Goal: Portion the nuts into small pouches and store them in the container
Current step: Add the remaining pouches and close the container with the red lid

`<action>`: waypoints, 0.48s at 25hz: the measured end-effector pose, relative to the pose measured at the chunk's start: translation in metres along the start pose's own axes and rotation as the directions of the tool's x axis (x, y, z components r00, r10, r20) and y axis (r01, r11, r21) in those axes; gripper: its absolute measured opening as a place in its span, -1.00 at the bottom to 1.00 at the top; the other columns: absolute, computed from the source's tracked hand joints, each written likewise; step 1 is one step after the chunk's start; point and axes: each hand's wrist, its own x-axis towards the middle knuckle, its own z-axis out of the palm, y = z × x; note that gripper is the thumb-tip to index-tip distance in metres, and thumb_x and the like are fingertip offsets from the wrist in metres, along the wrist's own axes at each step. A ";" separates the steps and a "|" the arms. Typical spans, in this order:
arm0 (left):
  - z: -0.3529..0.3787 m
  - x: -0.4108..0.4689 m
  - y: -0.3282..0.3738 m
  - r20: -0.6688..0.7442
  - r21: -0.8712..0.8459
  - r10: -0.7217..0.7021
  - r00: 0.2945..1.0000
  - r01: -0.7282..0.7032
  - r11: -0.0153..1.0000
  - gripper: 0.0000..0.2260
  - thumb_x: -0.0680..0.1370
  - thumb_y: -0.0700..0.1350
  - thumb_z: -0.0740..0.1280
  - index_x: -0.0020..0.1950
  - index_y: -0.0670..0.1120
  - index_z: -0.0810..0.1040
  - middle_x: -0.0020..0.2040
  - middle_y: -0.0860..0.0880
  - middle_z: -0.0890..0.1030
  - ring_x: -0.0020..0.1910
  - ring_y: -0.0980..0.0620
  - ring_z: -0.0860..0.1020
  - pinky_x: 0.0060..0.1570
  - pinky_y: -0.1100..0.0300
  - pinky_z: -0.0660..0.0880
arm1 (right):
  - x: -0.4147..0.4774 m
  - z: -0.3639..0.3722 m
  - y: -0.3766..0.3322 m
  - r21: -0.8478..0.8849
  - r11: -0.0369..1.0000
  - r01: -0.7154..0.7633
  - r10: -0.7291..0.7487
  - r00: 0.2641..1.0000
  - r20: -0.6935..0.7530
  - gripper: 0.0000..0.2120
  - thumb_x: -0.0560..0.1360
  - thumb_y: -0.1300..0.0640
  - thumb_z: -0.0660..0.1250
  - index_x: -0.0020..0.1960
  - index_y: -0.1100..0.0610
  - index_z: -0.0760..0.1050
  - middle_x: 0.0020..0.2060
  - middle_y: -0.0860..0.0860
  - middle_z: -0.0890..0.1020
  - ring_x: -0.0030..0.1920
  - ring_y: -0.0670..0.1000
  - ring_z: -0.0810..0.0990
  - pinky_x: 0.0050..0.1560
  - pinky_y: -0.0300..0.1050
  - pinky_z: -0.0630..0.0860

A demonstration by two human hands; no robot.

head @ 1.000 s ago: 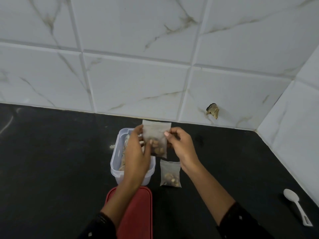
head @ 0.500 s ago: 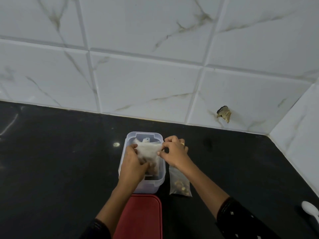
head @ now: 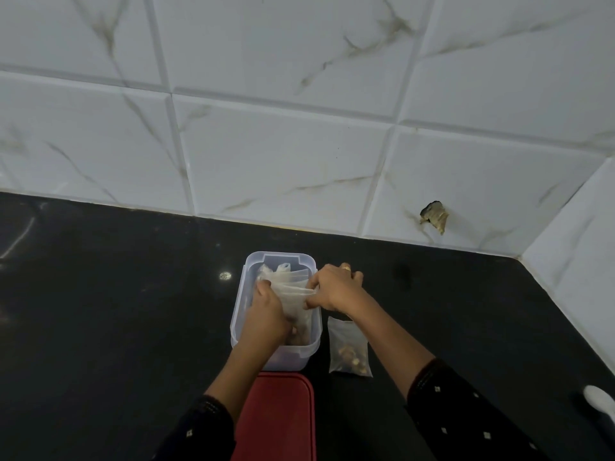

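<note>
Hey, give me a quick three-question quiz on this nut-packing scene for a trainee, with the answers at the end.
1. True or false: the red lid lies on the counter, off the container.
2. Where does the loose pouch lie? A) left of the container B) right of the container C) on the red lid
3. How many hands grip the held pouch in the container?
Key: 1. True. 2. B. 3. Two, the left hand and the right hand.
</note>
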 end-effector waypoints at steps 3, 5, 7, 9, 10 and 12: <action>0.000 -0.009 0.008 -0.120 0.206 0.033 0.992 -0.008 0.979 -0.26 0.44 -0.12 0.40 0.45 -0.25 0.02 0.40 -0.18 0.21 0.32 -0.13 0.31 0.26 0.15 0.29 | -0.010 0.003 0.021 0.366 0.930 0.014 0.082 0.966 -0.247 -0.78 0.48 0.03 0.33 0.12 -0.01 0.54 0.22 0.01 0.49 0.31 0.09 0.36 0.32 0.07 0.25; 0.006 -0.019 0.019 -0.308 0.240 0.174 0.935 -0.101 0.966 -0.39 0.49 -0.10 0.32 0.43 -0.23 0.11 0.40 -0.18 0.23 0.34 -0.11 0.25 0.33 0.15 0.18 | -0.019 0.008 0.041 0.581 0.814 0.022 0.187 0.936 -0.298 -0.84 0.50 0.12 0.32 0.08 0.05 0.55 0.13 0.02 0.54 0.17 0.01 0.47 0.25 -0.04 0.38; 0.019 -0.031 0.039 -0.432 0.018 0.263 0.863 -0.284 0.959 -0.55 0.52 -0.19 0.27 0.38 -0.20 0.25 0.37 -0.14 0.30 0.31 0.01 0.26 0.28 0.32 0.15 | -0.030 0.017 0.060 0.754 0.656 -0.012 0.274 0.936 -0.223 -0.85 0.52 0.20 0.28 0.07 0.10 0.54 0.07 0.03 0.57 0.04 -0.06 0.51 0.09 -0.17 0.44; 0.039 -0.039 0.057 -0.363 -0.095 0.306 0.880 -0.362 0.927 -0.59 0.56 -0.23 0.20 0.41 -0.17 0.23 0.38 -0.08 0.29 0.31 0.11 0.26 0.24 0.43 0.13 | -0.035 0.035 0.077 0.860 0.500 -0.101 0.385 0.915 -0.117 -0.84 0.53 0.24 0.25 0.09 0.13 0.51 0.02 0.05 0.57 0.00 -0.03 0.54 0.06 -0.14 0.50; 0.053 -0.041 0.063 -0.293 -0.117 0.309 0.905 -0.355 0.927 -0.57 0.57 -0.22 0.18 0.44 -0.16 0.19 0.41 -0.08 0.27 0.36 0.09 0.25 0.27 0.40 0.15 | -0.036 0.046 0.086 0.882 0.445 -0.155 0.453 0.889 -0.072 -0.83 0.53 0.24 0.25 0.11 0.14 0.50 0.01 0.06 0.56 0.00 -0.01 0.55 0.07 -0.10 0.52; 0.079 -0.038 0.068 -0.109 -0.172 0.206 0.973 -0.222 0.960 -0.51 0.58 -0.21 0.18 0.48 -0.16 0.11 0.48 -0.12 0.17 0.44 -0.03 0.20 0.37 0.24 0.18 | -0.037 0.069 0.099 0.880 0.384 -0.279 0.563 0.826 0.016 -0.82 0.52 0.23 0.25 0.11 0.17 0.50 0.01 0.09 0.57 0.00 0.02 0.56 -0.05 -0.10 0.54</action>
